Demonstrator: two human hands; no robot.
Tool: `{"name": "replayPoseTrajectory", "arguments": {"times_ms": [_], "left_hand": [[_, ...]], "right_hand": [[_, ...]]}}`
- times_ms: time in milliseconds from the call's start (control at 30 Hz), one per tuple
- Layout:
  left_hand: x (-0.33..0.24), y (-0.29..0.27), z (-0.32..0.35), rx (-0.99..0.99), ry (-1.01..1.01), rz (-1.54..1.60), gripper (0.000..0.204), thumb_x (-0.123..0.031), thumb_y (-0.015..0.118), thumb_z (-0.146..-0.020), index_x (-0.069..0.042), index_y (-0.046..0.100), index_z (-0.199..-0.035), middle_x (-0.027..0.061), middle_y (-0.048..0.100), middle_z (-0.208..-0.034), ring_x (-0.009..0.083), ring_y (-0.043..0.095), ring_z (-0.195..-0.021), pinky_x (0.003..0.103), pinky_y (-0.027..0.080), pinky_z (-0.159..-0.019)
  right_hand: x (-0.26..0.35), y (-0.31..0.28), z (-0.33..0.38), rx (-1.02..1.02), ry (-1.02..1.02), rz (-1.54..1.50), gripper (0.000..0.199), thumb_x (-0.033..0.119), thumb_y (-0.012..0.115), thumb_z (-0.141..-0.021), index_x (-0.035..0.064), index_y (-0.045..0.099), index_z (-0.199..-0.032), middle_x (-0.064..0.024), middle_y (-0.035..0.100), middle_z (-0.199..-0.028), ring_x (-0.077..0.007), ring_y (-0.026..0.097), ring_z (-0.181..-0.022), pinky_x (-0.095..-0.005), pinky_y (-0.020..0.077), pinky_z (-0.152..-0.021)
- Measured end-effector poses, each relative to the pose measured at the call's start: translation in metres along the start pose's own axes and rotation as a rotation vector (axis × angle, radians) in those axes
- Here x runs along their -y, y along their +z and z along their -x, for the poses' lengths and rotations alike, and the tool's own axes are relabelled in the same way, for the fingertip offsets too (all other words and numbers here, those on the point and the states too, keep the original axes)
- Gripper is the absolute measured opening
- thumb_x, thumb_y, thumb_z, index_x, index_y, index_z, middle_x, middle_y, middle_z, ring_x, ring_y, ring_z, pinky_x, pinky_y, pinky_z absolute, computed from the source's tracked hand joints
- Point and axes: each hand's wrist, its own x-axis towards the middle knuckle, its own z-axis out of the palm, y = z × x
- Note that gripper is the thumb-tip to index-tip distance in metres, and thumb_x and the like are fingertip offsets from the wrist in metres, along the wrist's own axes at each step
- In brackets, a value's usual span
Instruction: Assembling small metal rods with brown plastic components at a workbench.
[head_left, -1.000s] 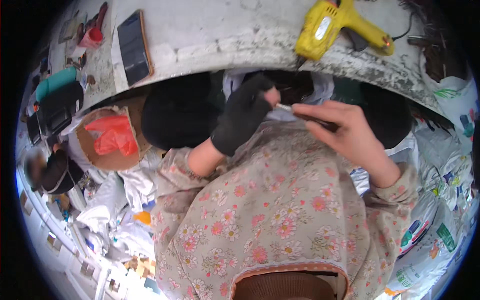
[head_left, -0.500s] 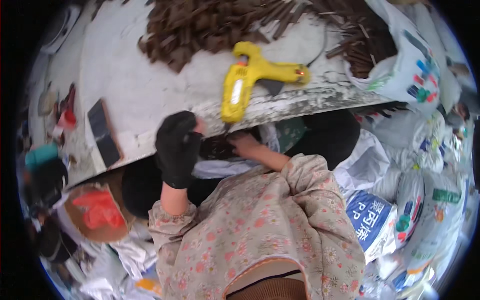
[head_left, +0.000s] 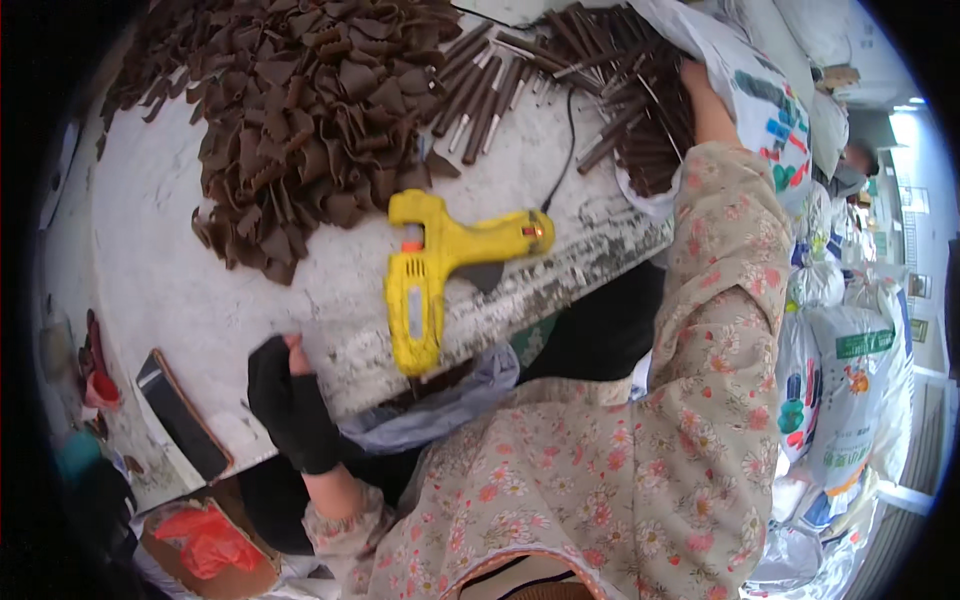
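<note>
My left hand (head_left: 290, 405), in a black glove with a bare thumb tip, is closed over the table's near edge. What its fingers hold, if anything, is hidden. With my right arm stretched far forward, my right hand (head_left: 699, 86) reaches among thin brown sticks (head_left: 655, 110) with pale ends at the mouth of a printed white sack (head_left: 765, 110). The sticks and sack cover its fingers. A yellow hot glue gun (head_left: 415, 300) lies between my hands, its nozzle at the table edge. Beyond it is a heap of brown, jagged-edged scraps (head_left: 300, 120).
A dark phone-like slab (head_left: 183, 415) lies left of my gloved hand. Below the edge, a greyish bag (head_left: 440, 410) rests by my lap. A cardboard box (head_left: 255, 575) holds a red plastic bag (head_left: 205, 540). Stuffed white sacks (head_left: 850, 400) stand right. A cord (head_left: 570, 150) trails from the glue gun.
My right hand has left the spot below the glue gun's nozzle and reached far right into the sticks. My gloved left hand has shifted left and down in view. The view has turned.
</note>
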Motion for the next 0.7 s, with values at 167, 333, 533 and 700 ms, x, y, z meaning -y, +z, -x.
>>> {"name": "replayPoseTrajectory", "arguments": {"times_ms": [167, 333, 533, 700], "left_hand": [[-0.005, -0.02, 0.007, 0.041, -0.05, -0.152, 0.009, -0.004, 0.057, -0.081, 0.002, 0.061, -0.087, 0.0133, 0.06, -0.082, 0.0286, 0.057, -0.079, 0.035, 0.044, -0.074], [-0.009, -0.012, 0.0, 0.135, -0.018, -0.267, 0.018, -0.016, 0.058, -0.081, 0.001, 0.061, -0.086, 0.0138, 0.059, -0.08, 0.0306, 0.056, -0.075, 0.038, 0.044, -0.07], [-0.008, -0.01, -0.001, 0.187, 0.028, -0.313, 0.025, -0.022, 0.062, -0.08, 0.001, 0.062, -0.089, 0.0139, 0.06, -0.078, 0.0319, 0.056, -0.074, 0.039, 0.044, -0.067], [-0.005, -0.005, -0.002, 0.139, 0.068, -0.252, 0.017, -0.011, 0.063, -0.076, 0.0, 0.062, -0.089, 0.0137, 0.06, -0.083, 0.0312, 0.056, -0.077, 0.038, 0.044, -0.071]], "right_hand": [[-0.003, 0.05, -0.009, 0.009, 0.015, -0.082, 0.053, 0.041, 0.042, -0.088, 0.0, 0.05, -0.121, -0.0221, 0.054, -0.118, -0.0339, 0.049, -0.114, -0.0358, 0.0368, -0.096], [-0.024, 0.046, 0.013, -0.084, -0.087, -0.284, 0.058, 0.045, 0.04, -0.088, -0.0021, 0.048, -0.122, -0.0234, 0.05, -0.122, -0.0336, 0.045, -0.118, -0.035, 0.0344, -0.098], [0.02, 0.026, 0.063, -0.115, -0.504, -0.69, 0.064, 0.049, 0.039, -0.089, -0.0046, 0.044, -0.125, -0.025, 0.046, -0.128, -0.0334, 0.041, -0.123, -0.0341, 0.0314, -0.101], [0.074, -0.014, 0.123, -0.207, -0.279, -0.363, 0.066, 0.055, 0.039, -0.088, 0.0016, 0.047, -0.126, -0.0223, 0.048, -0.126, -0.029, 0.042, -0.123, -0.0322, 0.0288, -0.102]]}}
